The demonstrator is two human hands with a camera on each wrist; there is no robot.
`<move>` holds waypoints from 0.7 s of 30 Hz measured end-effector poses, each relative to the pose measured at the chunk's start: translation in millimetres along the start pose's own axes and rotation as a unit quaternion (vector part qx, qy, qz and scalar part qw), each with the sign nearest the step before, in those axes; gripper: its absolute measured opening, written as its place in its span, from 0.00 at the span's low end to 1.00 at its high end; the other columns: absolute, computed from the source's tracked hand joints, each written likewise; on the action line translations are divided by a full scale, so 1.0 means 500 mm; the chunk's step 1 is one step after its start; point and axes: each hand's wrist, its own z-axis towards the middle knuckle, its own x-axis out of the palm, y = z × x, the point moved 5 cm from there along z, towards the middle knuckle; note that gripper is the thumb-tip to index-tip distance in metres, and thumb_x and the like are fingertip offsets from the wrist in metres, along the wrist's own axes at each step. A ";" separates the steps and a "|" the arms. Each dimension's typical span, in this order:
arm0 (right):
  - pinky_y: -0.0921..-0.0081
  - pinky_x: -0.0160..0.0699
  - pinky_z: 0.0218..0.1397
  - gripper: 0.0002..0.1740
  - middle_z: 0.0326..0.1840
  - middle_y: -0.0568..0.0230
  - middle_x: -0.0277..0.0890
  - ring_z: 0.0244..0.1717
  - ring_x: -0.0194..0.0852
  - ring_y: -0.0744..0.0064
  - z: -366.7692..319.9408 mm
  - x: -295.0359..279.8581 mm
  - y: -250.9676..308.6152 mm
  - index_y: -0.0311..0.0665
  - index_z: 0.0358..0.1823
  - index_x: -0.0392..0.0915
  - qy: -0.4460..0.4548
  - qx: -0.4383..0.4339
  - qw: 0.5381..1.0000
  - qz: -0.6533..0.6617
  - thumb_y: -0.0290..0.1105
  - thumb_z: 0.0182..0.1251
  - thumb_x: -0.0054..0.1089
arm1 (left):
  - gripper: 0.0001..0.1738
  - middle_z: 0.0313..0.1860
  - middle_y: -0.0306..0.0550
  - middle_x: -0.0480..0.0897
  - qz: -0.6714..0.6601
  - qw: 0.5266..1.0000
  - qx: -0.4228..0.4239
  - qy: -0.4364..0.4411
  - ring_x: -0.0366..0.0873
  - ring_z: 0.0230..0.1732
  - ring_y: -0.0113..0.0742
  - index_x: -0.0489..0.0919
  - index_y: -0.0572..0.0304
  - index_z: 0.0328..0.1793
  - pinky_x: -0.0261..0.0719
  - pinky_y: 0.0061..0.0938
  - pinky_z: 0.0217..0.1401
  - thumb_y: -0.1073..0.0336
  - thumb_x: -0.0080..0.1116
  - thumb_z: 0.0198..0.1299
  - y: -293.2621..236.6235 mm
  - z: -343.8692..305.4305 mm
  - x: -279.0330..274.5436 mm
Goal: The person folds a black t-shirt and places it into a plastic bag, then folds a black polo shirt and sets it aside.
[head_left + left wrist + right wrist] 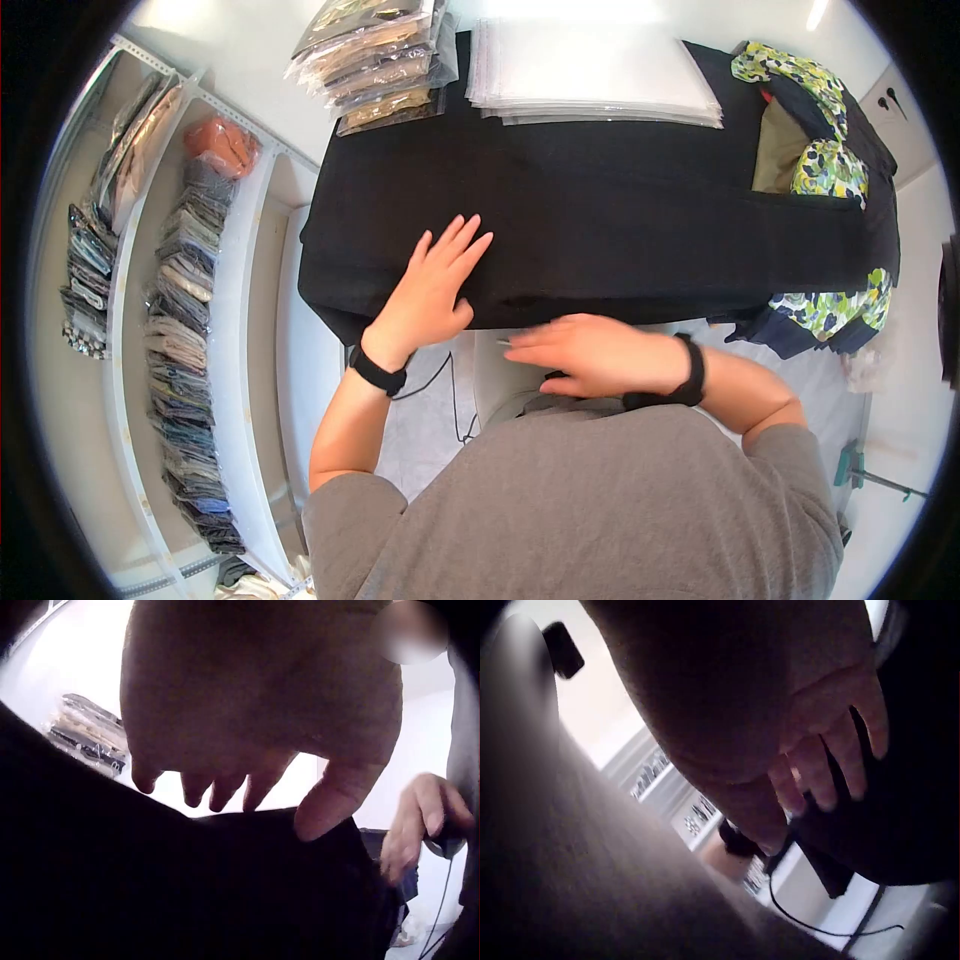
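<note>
Black cloth [600, 230] lies spread over the table, with a long strip of it reaching across toward the right end. My left hand [425, 290] is over its front left part, fingers straight and slightly apart, palm down; the left wrist view shows the palm close above the dark fabric. Just off the table's front edge, near my body, is my right hand [590, 355], slightly blurred at the fingertips. Its fingers are extended toward the left, with nothing in its grasp. In the right wrist view these fingers [825, 772] overlap the black cloth.
A pile of bagged garments [380, 70] stands at the back left of the table, beside a stack of clear plastic bags [590, 75]. Green patterned clothing [830, 170] lies at the right end. Shelves [125, 300] with packed clothes line the left; a cable [455, 400] hangs below the table.
</note>
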 end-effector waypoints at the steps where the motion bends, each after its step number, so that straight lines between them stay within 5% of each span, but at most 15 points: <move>1: 0.63 0.74 0.55 0.20 0.51 0.53 0.78 0.52 0.76 0.55 0.001 -0.043 -0.008 0.37 0.54 0.76 0.073 0.071 0.990 0.096 0.36 0.60 0.61 | 0.46 0.76 0.52 0.55 -0.016 1.000 -0.009 0.009 0.47 0.78 0.49 0.57 0.58 0.74 0.43 0.52 0.76 0.76 0.53 0.42 -0.003 -0.006 0.011; 2: 0.63 0.76 0.52 0.16 0.44 0.52 0.80 0.46 0.78 0.53 -0.002 -0.098 -0.023 0.36 0.49 0.79 -0.002 0.065 0.994 0.089 0.35 0.60 0.60 | 0.46 0.76 0.52 0.55 -0.018 1.000 -0.006 0.011 0.47 0.78 0.49 0.57 0.58 0.74 0.43 0.52 0.76 0.76 0.53 0.42 -0.003 -0.008 0.022; 4: 0.65 0.76 0.52 0.15 0.43 0.51 0.79 0.47 0.77 0.52 -0.013 -0.179 -0.111 0.35 0.46 0.79 -0.071 0.216 0.969 0.096 0.33 0.59 0.60 | 0.49 0.75 0.52 0.56 -0.033 0.999 -0.025 -0.024 0.50 0.77 0.46 0.53 0.60 0.75 0.45 0.49 0.76 0.71 0.63 0.45 0.008 -0.008 0.040; 5: 0.64 0.76 0.52 0.15 0.43 0.50 0.79 0.48 0.76 0.52 -0.028 -0.197 -0.185 0.34 0.45 0.79 -0.135 0.219 0.966 -0.007 0.33 0.58 0.60 | 0.49 0.75 0.52 0.56 -0.031 0.999 -0.021 -0.026 0.50 0.77 0.46 0.53 0.60 0.75 0.45 0.49 0.76 0.71 0.63 0.45 0.011 -0.008 0.053; 7: 0.60 0.75 0.51 0.19 0.44 0.51 0.76 0.49 0.74 0.50 -0.085 -0.215 -0.299 0.36 0.47 0.74 -0.122 0.414 0.867 -0.250 0.38 0.57 0.64 | 0.54 0.75 0.51 0.57 0.015 0.997 -0.033 -0.066 0.52 0.76 0.46 0.51 0.61 0.76 0.46 0.48 0.75 0.65 0.70 0.43 0.013 -0.006 0.068; 8: 0.59 0.77 0.52 0.22 0.43 0.50 0.76 0.47 0.76 0.50 -0.101 -0.220 -0.327 0.35 0.47 0.74 -0.091 0.443 0.838 -0.306 0.43 0.57 0.65 | 0.55 0.74 0.51 0.59 0.015 0.996 -0.039 -0.077 0.52 0.76 0.45 0.52 0.60 0.76 0.45 0.47 0.75 0.65 0.71 0.41 0.011 -0.006 0.069; 13: 0.61 0.77 0.49 0.20 0.45 0.56 0.80 0.49 0.78 0.56 -0.131 -0.249 -0.404 0.39 0.45 0.79 0.029 0.495 0.856 -0.144 0.45 0.57 0.66 | 0.52 0.72 0.51 0.62 0.031 0.994 -0.052 -0.094 0.56 0.74 0.47 0.58 0.53 0.74 0.48 0.51 0.73 0.62 0.73 0.40 0.003 -0.001 0.071; 18: 0.61 0.76 0.47 0.20 0.43 0.53 0.79 0.48 0.78 0.54 -0.161 -0.270 -0.465 0.39 0.45 0.78 -0.033 0.504 0.853 -0.132 0.43 0.57 0.66 | 0.47 0.70 0.51 0.65 0.073 0.992 -0.048 -0.096 0.58 0.72 0.49 0.66 0.45 0.70 0.52 0.53 0.70 0.58 0.74 0.38 -0.002 0.000 0.072; 21: 0.62 0.77 0.47 0.23 0.42 0.53 0.79 0.46 0.78 0.53 -0.184 -0.269 -0.447 0.40 0.50 0.75 -0.075 0.489 0.859 -0.127 0.43 0.56 0.66 | 0.47 0.71 0.50 0.64 0.036 0.993 -0.049 -0.098 0.56 0.74 0.50 0.68 0.45 0.69 0.51 0.52 0.72 0.64 0.74 0.35 -0.007 0.002 0.068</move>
